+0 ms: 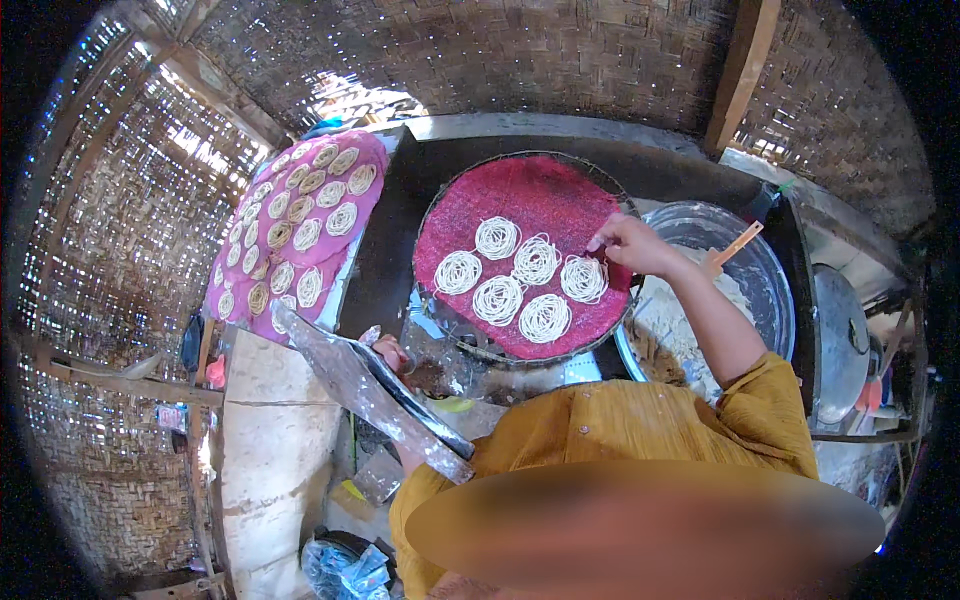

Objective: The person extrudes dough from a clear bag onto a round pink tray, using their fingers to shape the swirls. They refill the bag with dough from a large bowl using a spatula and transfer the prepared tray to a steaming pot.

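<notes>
My right hand [620, 242] hangs over the round tray [520, 185] lined with red cloth, its fingers bent together just above a coiled noodle nest [585, 280] at the tray's right; what they hold, if anything, is too small to make out. Several other pale noodle nests [497, 238] lie on the cloth. My left hand [388, 352] is partly hidden behind a long, flour-marked wooden tool [350, 375] with a dark metal part, its fingers curled at the tool's far side, holding it tilted beside the tray.
Several noodle nests cover a pink cloth [340, 240] at left. A large basin [778, 300] of flour or dough with an orange-handled utensil [738, 243] is at right, beside a metal lid [840, 345]. Woven walls [480, 55] surround the counter [395, 200]. Blue plastic [360, 570] lies low left.
</notes>
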Motion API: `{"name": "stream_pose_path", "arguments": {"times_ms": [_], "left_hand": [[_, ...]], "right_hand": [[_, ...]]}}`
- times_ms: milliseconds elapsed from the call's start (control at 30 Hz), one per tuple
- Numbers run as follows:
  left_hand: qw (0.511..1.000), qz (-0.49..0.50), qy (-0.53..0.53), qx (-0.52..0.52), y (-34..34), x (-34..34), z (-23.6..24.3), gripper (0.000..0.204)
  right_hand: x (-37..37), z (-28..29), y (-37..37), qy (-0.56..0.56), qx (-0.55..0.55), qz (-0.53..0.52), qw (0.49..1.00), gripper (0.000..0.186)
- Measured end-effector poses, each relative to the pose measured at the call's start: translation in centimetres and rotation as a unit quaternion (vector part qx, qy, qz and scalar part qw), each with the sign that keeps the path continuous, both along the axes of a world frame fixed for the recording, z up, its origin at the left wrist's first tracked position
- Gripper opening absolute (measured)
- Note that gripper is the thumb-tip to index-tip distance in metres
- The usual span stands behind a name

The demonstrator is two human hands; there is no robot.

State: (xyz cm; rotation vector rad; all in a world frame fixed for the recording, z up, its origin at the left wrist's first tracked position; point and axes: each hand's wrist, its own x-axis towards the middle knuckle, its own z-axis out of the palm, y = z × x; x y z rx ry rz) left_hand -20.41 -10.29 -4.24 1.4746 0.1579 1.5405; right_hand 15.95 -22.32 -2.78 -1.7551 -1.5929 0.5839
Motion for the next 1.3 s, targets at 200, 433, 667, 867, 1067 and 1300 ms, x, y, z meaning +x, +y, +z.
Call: {"name": "stream_pose_path", "arguments": {"times_ms": [200, 433, 667, 867, 1067, 1300], "left_hand": [[0.999, -0.031, -0.004, -0.022, 0.1, -1.6, -0.6, 0.035], [0.997, -0.073, -0.012, -0.033, 0.6, -2.4, -1.3, 0.02], [0.997, -0.017, -0.026, -0.066, -0.9, -0.9, 0.3, 0.019], [0.998, 0.001, 0.0, -0.058, -0.8, -1.2, 0.6, 0.022], [0.996, -0.078, -0.047, -0.002, 1.0, -3.8, -1.8, 0.024], [0.997, -0.061, -0.026, -0.026, 0.2, -2.2, -0.4, 0.026]], "right_hand": [[0.0, -0.4, 0.8, -0.161, -0.061, -0.042, 0.984, 0.018], [0.7, -1.6, 0.3, -0.195, -0.135, -0.05, 0.97, 0.017], [0.1, -0.8, 1.2, -0.077, -0.041, -0.027, 0.996, 0.02], [0.8, -0.8, 3.1, -0.216, 0.008, -0.135, 0.967, 0.02], [7.8, -5.9, 1.0, -0.187, -0.02, -0.318, 0.929, 0.03], [5.7, -5.9, -3.0, 0.227, -0.095, -0.268, 0.932, 0.019]]}}
